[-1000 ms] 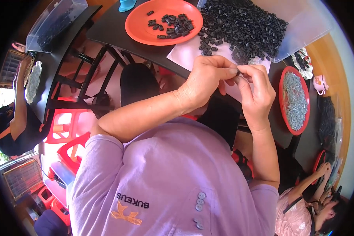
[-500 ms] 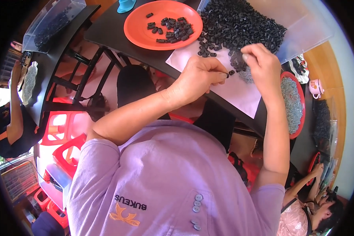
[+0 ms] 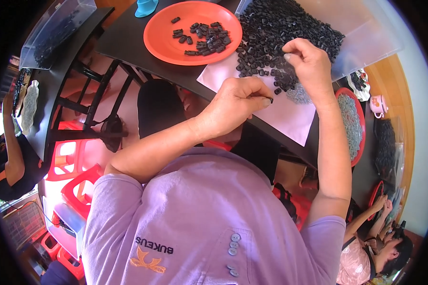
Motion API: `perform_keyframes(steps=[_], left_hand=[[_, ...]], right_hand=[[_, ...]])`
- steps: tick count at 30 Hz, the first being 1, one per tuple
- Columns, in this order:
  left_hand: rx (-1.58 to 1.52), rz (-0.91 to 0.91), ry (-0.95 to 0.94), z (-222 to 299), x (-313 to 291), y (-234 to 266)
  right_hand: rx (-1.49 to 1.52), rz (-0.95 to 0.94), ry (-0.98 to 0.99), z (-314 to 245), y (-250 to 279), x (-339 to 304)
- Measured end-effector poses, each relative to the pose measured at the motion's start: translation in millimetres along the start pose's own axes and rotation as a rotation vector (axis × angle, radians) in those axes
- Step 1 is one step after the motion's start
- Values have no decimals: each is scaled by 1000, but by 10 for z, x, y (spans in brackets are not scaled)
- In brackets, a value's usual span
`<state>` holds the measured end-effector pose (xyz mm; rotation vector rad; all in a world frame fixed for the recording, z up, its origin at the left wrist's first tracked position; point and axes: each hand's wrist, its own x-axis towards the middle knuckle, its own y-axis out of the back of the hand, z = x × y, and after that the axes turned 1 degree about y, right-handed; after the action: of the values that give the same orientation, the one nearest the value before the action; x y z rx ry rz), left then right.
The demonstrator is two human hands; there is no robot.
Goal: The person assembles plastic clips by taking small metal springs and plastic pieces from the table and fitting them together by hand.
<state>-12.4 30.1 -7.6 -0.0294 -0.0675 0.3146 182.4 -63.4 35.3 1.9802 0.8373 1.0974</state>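
My left hand [image 3: 235, 102] hovers above the near edge of the pale pink sheet [image 3: 295, 126], thumb and forefinger pinching a small black plastic part [image 3: 271, 100]. Only the end of that part shows. To its right, my right hand [image 3: 310, 64] is over the near side of a big heap of the same black parts [image 3: 285, 31], its thumb and forefinger brought together. What those fingertips hold, if anything, I cannot make out. Beside the right wrist lies a small pile of clear or silvery pieces [image 3: 298, 94] on the sheet. An orange-red plate [image 3: 159, 40] holds several black parts.
The heap spills out of a clear plastic bin [image 3: 366, 45]. At right stand a red tray of small greyish pieces [image 3: 350, 126] and a pink mug [image 3: 379, 105]. A blue object [image 3: 146, 7] is beyond the plate. Other people sit at left and lower right.
My left hand has drawn slightly nearer to me, still pinching the black part. My right hand has moved a little farther away over the heap. The view has shifted slightly.
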Motion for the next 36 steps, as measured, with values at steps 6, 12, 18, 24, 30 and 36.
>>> perform_keyframes(steps=[6,12,18,24,30,36], left_hand=[[44,-6,-70,-30,0,-9],[-18,-23,31,-12,-20,4],[32,5,-8,-16,-19,-11],[-104,21,11,-34,13,-7],[-421,257,9,-9,59,-56],[-716,452,80,98,177,-347]], right_hand=[[-158,-114,118,-23,-141,-87],[-181,-76,163,-101,-55,-128],[-270,-116,319,-56,-177,-211],[-337,-4,340,-178,-133,-315],[268,34,85,-572,113,-594],[364,256,79,-571,-241,-656]])
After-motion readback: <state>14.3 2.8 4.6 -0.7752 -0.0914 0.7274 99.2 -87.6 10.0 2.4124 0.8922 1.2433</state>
